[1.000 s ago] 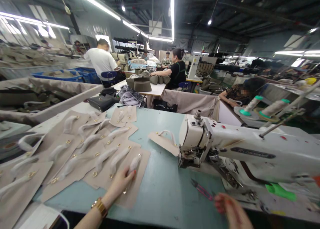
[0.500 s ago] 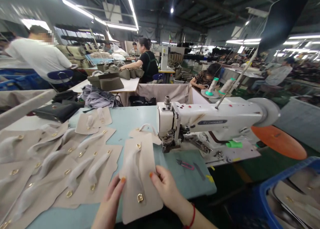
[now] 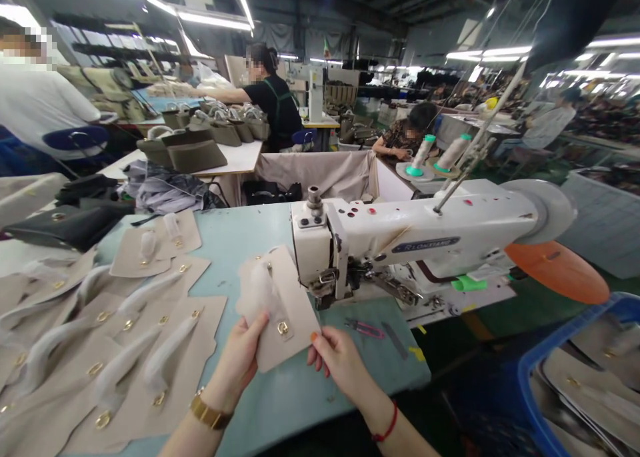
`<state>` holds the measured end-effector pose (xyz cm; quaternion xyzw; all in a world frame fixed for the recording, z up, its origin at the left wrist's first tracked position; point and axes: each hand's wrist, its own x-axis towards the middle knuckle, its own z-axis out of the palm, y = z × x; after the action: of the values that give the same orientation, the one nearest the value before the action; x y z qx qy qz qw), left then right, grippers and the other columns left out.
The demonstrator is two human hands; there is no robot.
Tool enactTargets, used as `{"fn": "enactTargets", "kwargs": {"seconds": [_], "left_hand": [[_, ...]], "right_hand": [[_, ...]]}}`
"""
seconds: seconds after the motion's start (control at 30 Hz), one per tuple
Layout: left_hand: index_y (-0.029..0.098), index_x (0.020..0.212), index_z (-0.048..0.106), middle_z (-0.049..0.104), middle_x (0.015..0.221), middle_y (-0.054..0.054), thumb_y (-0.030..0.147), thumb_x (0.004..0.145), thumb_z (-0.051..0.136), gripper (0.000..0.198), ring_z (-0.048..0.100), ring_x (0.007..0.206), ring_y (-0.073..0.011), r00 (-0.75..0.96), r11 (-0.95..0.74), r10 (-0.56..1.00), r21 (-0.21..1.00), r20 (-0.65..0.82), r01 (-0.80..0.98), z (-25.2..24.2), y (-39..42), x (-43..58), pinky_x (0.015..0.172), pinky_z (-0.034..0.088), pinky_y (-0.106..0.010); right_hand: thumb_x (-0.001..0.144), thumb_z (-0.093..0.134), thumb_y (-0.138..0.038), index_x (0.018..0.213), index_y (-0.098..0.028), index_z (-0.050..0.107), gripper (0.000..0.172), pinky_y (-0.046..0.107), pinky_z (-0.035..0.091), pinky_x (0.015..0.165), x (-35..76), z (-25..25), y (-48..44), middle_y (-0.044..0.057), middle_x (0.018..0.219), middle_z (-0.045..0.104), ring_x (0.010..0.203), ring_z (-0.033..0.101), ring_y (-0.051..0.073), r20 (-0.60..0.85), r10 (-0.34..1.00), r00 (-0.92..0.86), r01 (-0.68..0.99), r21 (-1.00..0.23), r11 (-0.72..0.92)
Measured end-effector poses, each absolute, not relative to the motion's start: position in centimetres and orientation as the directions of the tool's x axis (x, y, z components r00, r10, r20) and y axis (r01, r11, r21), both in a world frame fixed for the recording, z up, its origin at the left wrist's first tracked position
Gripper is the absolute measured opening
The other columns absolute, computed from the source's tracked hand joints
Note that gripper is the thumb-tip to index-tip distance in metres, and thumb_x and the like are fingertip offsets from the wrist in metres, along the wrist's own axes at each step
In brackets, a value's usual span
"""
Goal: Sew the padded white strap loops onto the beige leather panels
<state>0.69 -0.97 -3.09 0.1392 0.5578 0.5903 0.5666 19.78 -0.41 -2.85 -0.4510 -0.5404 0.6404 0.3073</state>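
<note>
A beige bag panel [image 3: 295,310], with a plastic-wrapped handle and a gold buckle, is held tilted over the light-blue tabletop. My left hand [image 3: 244,350] grips its left edge, thumb on top beside the handle. The lower right corner is pinched between the thumb and fingers of my right hand [image 3: 336,357]. Just beyond the panel's right edge stands the head of a white sewing machine [image 3: 313,244]; whether they touch I cannot tell. Pink-handled thread snips [image 3: 367,329] lie right of my right hand, beside a flat grey blade-like strip [image 3: 395,337].
Several similar beige panels [image 3: 125,350] with wrapped handles overlap on the left. A blue bin [image 3: 530,370] with more panels stands at the lower right. Thread cones [image 3: 421,154] rise behind the machine. Co-workers sit beyond, one in a black top [image 3: 275,104] near olive bags [image 3: 195,152].
The held panel has moved away from me, nearer the machine head, and has turned. My right hand has slid down to its lower corner. The camera view has shifted to the right.
</note>
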Motion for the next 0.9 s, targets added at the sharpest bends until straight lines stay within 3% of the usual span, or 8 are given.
{"fn": "enactTargets", "kwargs": {"seconds": [0.17,0.4,0.6,0.9], "left_hand": [[0.017,0.106,0.06,0.076,0.089,-0.007,0.026,0.075,0.073,0.035,0.073,0.074,-0.0226,-0.304,0.261,0.849,0.844,-0.431,-0.468,-3.7,2.7,0.0,0.07,0.06,-0.034],[0.016,0.1,0.062,0.076,0.077,-0.002,0.018,0.071,0.075,0.031,0.068,0.058,-0.0149,-0.274,0.269,0.87,0.862,-0.409,-0.43,-3.7,6.0,-0.8,0.056,0.056,-0.023],[0.014,0.102,0.062,0.075,0.071,-0.003,0.02,0.066,0.079,0.04,0.068,0.057,-0.0176,-0.235,0.297,0.877,0.858,-0.419,-0.42,-4.1,6.7,-1.1,0.056,0.056,-0.026],[0.015,0.1,0.064,0.076,0.082,-0.004,0.022,0.073,0.075,0.03,0.07,0.064,-0.0167,-0.259,0.302,0.871,0.871,-0.417,-0.387,-3.4,6.5,-0.7,0.062,0.056,-0.025]], "right_hand": [[0.087,0.051,-0.06,0.074,-0.014,0.062,0.049,0.018,0.033,0.043,19.1,-3.8,2.4,0.001,0.056,0.059,0.045,0.048,0.008,-0.236,0.899,-0.37,0.074,-0.972,-0.225],[0.086,0.05,-0.065,0.077,-0.013,0.062,0.055,0.018,0.033,0.042,18.1,-5.3,3.8,0.001,0.056,0.059,0.045,0.048,0.007,-0.253,0.916,-0.311,0.025,-0.966,-0.258],[0.084,0.051,-0.067,0.078,-0.012,0.061,0.056,0.018,0.034,0.041,18.0,-5.2,3.7,0.001,0.057,0.058,0.044,0.048,0.007,-0.242,0.926,-0.289,-0.01,-0.967,-0.256],[0.082,0.052,-0.068,0.079,-0.012,0.062,0.057,0.018,0.036,0.041,17.7,-5.9,3.4,0.0,0.057,0.058,0.043,0.048,0.007,-0.245,0.936,-0.253,-0.048,-0.963,-0.266]]}}
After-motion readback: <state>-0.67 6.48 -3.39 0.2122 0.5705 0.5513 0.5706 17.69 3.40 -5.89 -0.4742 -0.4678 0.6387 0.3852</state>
